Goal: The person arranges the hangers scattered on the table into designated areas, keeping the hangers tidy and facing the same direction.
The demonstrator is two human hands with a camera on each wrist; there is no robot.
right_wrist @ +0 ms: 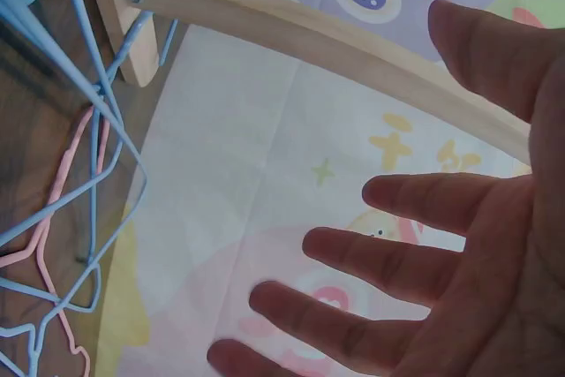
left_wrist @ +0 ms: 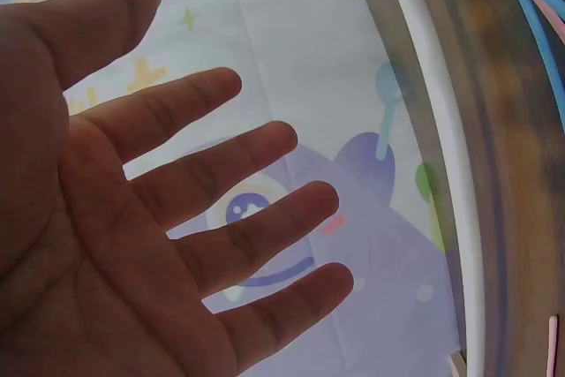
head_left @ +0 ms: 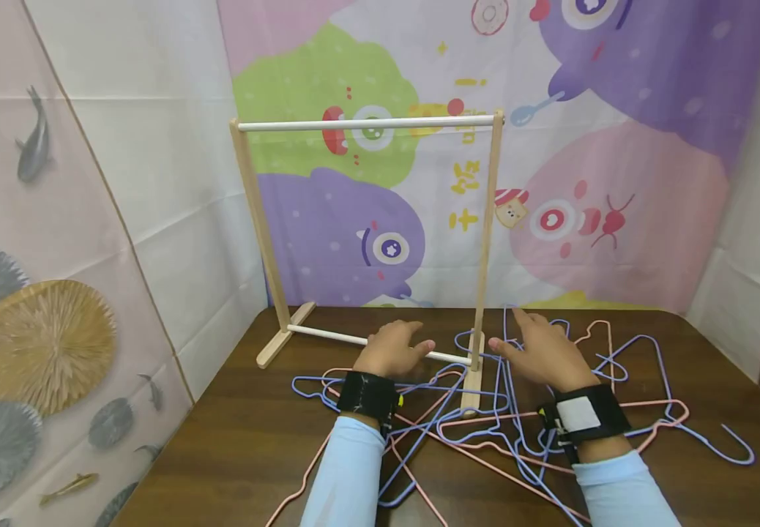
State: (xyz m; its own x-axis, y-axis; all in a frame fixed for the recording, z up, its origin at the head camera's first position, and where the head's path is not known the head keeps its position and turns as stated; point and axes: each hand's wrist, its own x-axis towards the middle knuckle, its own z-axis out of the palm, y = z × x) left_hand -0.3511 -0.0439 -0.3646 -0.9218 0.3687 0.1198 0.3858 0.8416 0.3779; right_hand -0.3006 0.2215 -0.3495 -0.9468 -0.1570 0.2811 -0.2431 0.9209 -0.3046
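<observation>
My left hand point(head_left: 392, 350) hovers near the lower white bar of a wooden rack point(head_left: 485, 241), fingers spread and palm bare in the left wrist view. Right of the rack's right post is my right hand point(head_left: 545, 351), its fingers also straight and apart, holding nothing. Below both hands lies a tangled heap of blue hangers point(head_left: 419, 428) and pink hangers point(head_left: 485, 467), spread around the rack's right foot. In the right wrist view, blue hangers point(right_wrist: 110, 130) cross over a pink hanger point(right_wrist: 55, 192) beside the post.
The rack's upper white bar point(head_left: 367, 124) spans its two posts. Its left foot point(head_left: 285, 335) rests on the brown table point(head_left: 209, 461). A cartoon-printed cloth point(head_left: 367, 66) hangs behind, and a patterned curtain point(head_left: 77, 219) borders the left. A blue hanger's hook point(head_left: 739, 446) reaches far right.
</observation>
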